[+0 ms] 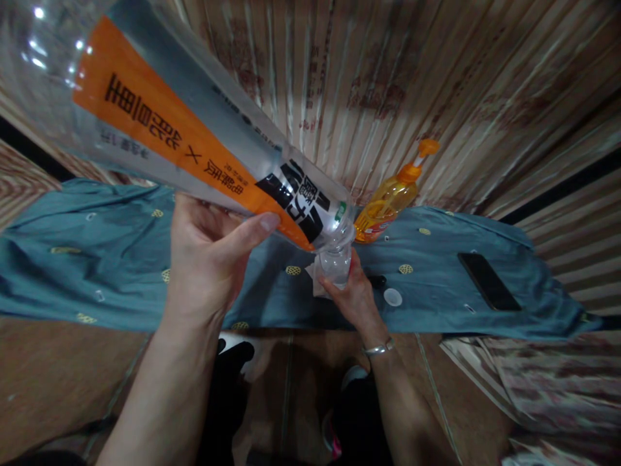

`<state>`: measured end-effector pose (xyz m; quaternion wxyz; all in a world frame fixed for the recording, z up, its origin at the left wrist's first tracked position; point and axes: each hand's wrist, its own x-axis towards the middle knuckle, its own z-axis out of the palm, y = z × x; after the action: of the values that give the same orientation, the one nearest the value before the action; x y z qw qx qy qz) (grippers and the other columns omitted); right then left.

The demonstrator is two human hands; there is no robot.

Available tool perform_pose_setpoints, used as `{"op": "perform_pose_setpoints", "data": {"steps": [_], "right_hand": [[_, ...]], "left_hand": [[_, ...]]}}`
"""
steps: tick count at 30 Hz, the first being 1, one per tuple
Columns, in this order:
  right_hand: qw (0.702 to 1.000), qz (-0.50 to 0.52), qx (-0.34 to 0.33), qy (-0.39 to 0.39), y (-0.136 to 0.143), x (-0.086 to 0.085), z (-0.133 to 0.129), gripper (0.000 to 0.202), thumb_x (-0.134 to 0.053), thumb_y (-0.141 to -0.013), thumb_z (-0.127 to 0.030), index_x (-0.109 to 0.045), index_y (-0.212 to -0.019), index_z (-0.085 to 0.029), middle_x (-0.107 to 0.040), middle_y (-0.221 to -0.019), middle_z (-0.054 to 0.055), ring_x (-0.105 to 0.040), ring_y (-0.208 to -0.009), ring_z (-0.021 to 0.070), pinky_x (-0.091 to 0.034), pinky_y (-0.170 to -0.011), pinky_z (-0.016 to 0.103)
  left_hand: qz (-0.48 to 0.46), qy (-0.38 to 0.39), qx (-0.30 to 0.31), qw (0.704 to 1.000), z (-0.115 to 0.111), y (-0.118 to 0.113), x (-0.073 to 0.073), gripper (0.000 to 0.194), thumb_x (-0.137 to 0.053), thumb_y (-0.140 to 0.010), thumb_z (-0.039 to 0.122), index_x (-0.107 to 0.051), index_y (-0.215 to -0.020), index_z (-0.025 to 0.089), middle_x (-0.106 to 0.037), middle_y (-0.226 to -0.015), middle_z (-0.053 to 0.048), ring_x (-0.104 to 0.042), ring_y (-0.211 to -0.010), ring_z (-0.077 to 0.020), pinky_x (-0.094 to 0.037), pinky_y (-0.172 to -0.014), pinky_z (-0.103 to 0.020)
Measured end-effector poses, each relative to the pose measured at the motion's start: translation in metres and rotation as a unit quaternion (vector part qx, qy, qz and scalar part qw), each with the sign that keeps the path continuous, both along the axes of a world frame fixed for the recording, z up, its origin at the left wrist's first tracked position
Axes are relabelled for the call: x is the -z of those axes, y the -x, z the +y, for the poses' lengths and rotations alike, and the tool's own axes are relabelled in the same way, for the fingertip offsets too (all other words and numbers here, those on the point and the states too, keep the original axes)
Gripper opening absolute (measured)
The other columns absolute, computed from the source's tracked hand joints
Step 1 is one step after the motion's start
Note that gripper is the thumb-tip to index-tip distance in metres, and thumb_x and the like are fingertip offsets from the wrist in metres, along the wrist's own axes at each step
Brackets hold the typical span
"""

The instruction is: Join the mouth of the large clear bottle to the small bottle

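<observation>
A large clear bottle (194, 142) with an orange and grey label tilts down to the right across the upper left. My left hand (213, 249) is wrapped round it from below, thumb on the label. The bottle's mouth is at the rim of a small clear cup (336, 264), low over the cloth. My right hand (353, 288) grips this cup from the right side; a silver bracelet is on the wrist. Whether liquid is flowing cannot be made out. Partly behind the cup lies a pale paper-like piece (317, 285).
A pump bottle of orange liquid (383, 208) stands behind the cup on the blue-green cloth (431, 259). A white round lid (392, 298) and a small dark object (377, 281) lie right of my right hand. Further right is a black phone (489, 281). Striped curtain-like material (378, 84) hangs behind.
</observation>
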<state>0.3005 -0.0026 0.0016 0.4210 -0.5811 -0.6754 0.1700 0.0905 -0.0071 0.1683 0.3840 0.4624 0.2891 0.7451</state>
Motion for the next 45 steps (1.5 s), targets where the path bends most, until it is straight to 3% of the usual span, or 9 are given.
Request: {"op": "perform_pose_setpoints", "data": {"steps": [9, 17, 20, 24, 29, 35, 40, 45], "right_hand": [[1.000, -0.008, 0.006, 0.002, 0.001, -0.001, 0.000, 0.084, -0.079, -0.088, -0.041, -0.042, -0.158, -0.014, -0.068, -0.148, 0.021, -0.068, -0.136, 0.0361, -0.060, -0.111, 0.054], [1.000, -0.003, 0.002, 0.008, 0.002, -0.002, 0.000, 0.083, -0.078, -0.087, -0.039, -0.042, -0.158, -0.012, -0.067, -0.149, 0.022, -0.067, -0.137, 0.0367, -0.058, -0.114, 0.055], [1.000, -0.004, 0.004, 0.011, 0.002, -0.002, 0.000, 0.084, -0.079, -0.087, -0.039, -0.043, -0.158, -0.012, -0.067, -0.149, 0.022, -0.067, -0.138, 0.0368, -0.058, -0.114, 0.055], [1.000, -0.004, 0.002, -0.002, 0.001, 0.001, 0.001, 0.084, -0.078, -0.089, -0.042, -0.043, -0.159, -0.013, -0.067, -0.149, 0.022, -0.067, -0.137, 0.0372, -0.059, -0.113, 0.055], [1.000, -0.001, -0.001, -0.015, 0.001, 0.003, 0.001, 0.083, -0.078, -0.089, -0.043, -0.043, -0.158, -0.013, -0.067, -0.149, 0.022, -0.068, -0.136, 0.0370, -0.059, -0.112, 0.056], [1.000, -0.001, 0.001, -0.009, 0.002, 0.004, 0.002, 0.084, -0.079, -0.088, -0.043, -0.043, -0.158, -0.012, -0.067, -0.149, 0.022, -0.068, -0.137, 0.0378, -0.059, -0.113, 0.055], [1.000, -0.008, 0.005, -0.009, 0.001, 0.003, 0.001, 0.083, -0.078, -0.089, -0.044, -0.043, -0.158, -0.013, -0.067, -0.149, 0.022, -0.068, -0.137, 0.0360, -0.059, -0.113, 0.053], [1.000, -0.014, 0.000, -0.009, 0.001, 0.003, 0.001, 0.082, -0.077, -0.090, -0.042, -0.043, -0.158, -0.012, -0.067, -0.149, 0.021, -0.067, -0.138, 0.0351, -0.059, -0.113, 0.051]], "left_hand": [[-0.017, -0.005, 0.008, 1.000, 0.001, -0.001, 0.000, 0.042, -0.101, -0.049, 0.010, -0.070, -0.073, 0.024, -0.081, -0.106, -0.007, -0.078, -0.105, -0.0370, -0.057, -0.107, -0.069], [-0.011, -0.002, 0.001, 1.000, 0.000, 0.000, -0.001, 0.044, -0.104, -0.049, 0.015, -0.068, -0.074, 0.023, -0.078, -0.086, -0.003, -0.077, -0.109, -0.0360, -0.058, -0.107, -0.063], [-0.017, -0.001, 0.003, 1.000, 0.000, 0.000, 0.000, 0.047, -0.105, -0.046, 0.016, -0.070, -0.075, 0.024, -0.079, -0.087, -0.002, -0.078, -0.105, -0.0347, -0.059, -0.106, -0.064], [-0.001, -0.017, 0.011, 1.000, 0.003, 0.002, 0.002, 0.041, -0.106, -0.051, 0.019, -0.072, -0.074, 0.023, -0.079, -0.090, -0.003, -0.076, -0.113, -0.0363, -0.058, -0.109, -0.065], [0.013, -0.037, 0.027, 0.999, 0.005, 0.005, 0.006, 0.044, -0.104, -0.053, 0.013, -0.073, -0.082, 0.025, -0.080, -0.093, -0.002, -0.076, -0.113, -0.0359, -0.055, -0.110, -0.069], [0.037, -0.057, 0.025, 0.997, 0.005, 0.006, 0.009, 0.033, -0.100, -0.062, 0.014, -0.070, -0.071, 0.023, -0.078, -0.090, -0.003, -0.075, -0.115, -0.0377, -0.053, -0.112, -0.071], [0.054, -0.059, 0.035, 0.996, 0.006, 0.009, 0.010, 0.029, -0.097, -0.066, 0.013, -0.076, -0.083, 0.023, -0.079, -0.098, -0.006, -0.074, -0.119, -0.0377, -0.051, -0.114, -0.071], [0.043, -0.061, 0.029, 0.997, 0.005, 0.008, 0.011, 0.030, -0.096, -0.066, 0.011, -0.068, -0.069, 0.022, -0.077, -0.098, -0.004, -0.074, -0.116, -0.0360, -0.051, -0.114, -0.070]]}}
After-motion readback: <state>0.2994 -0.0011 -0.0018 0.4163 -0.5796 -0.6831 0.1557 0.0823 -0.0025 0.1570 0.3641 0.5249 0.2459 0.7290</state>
